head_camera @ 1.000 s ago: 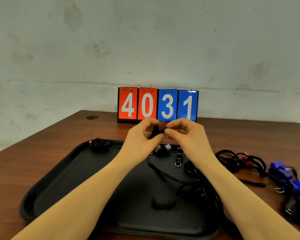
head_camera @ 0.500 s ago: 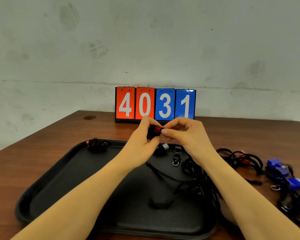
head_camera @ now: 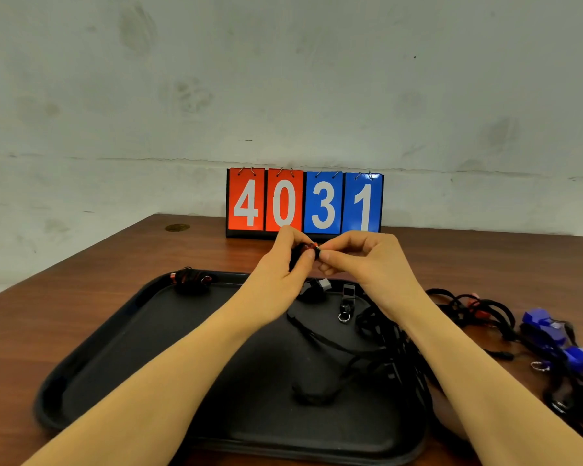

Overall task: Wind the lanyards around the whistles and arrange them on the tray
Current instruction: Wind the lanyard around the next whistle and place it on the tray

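**Mia:** Above the far end of the tray (head_camera: pixel 91 358), both hands are close together. The left hand (head_camera: pixel 283 264) grips a red whistle (head_camera: pixel 312 247) with dark cord around it. The right hand (head_camera: pixel 360 260) pinches the same whistle at its tip.

**Ben:** Did anything change?

**Mia:** A little. A moment ago the hands sat a bit lower, and the red was mostly hidden. Now the hands are a bit higher, and the red end with its shiny ring peeks out between the fingers.

**Ben:** What does that mean?

**Mia:** I think the winding on this one is almost done. It may go on the tray soon.

**Ben:** Is any whistle already there?

**Mia:** Yes. A wound whistle (head_camera: pixel 191 280) lies in the far left corner, touching the rim.

**Ben:** Is there room beside it?

**Mia:** Lots. The left half of the tray is bare. The right half has a loose cord (head_camera: pixel 320 341) and a black whistle (head_camera: pixel 347 294).

**Ben:** And off the tray?

**Mia:** More cords (head_camera: pixel 472 307) and blue whistles (head_camera: pixel 546 327) lie on the table (head_camera: pixel 81 280), near its right edge. The number board (head_camera: pixel 305 203) stands behind the hands, near them, so reaching far back could bump it.
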